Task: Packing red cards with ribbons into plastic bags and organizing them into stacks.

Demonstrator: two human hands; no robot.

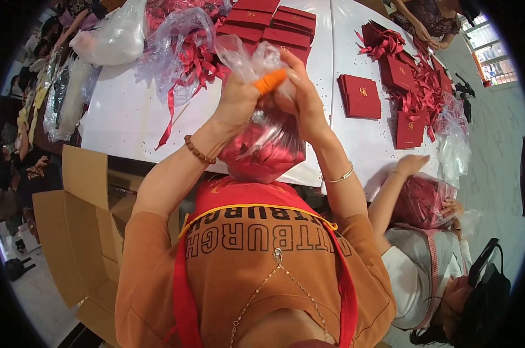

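A clear plastic bag (268,145) filled with shiny red items hangs at the table's near edge, in front of my apron. My left hand (235,98) is closed round the gathered neck of the bag from the left. From the right, my right hand (304,95) grips the same neck, its fingers curled. A bright orange band (270,82) is stretched across the neck between both hands; whether it is one strand or several turns I cannot tell. Loose plastic sticks up above my fingers.
Stacks of red pouches (360,96) and loose red ribbons (201,61) lie on the white table (129,124). A stuffed white plastic bag (114,37) sits far left. An open cardboard box (71,238) stands at my left. To my right, a co-worker handles another red-filled bag (423,200).
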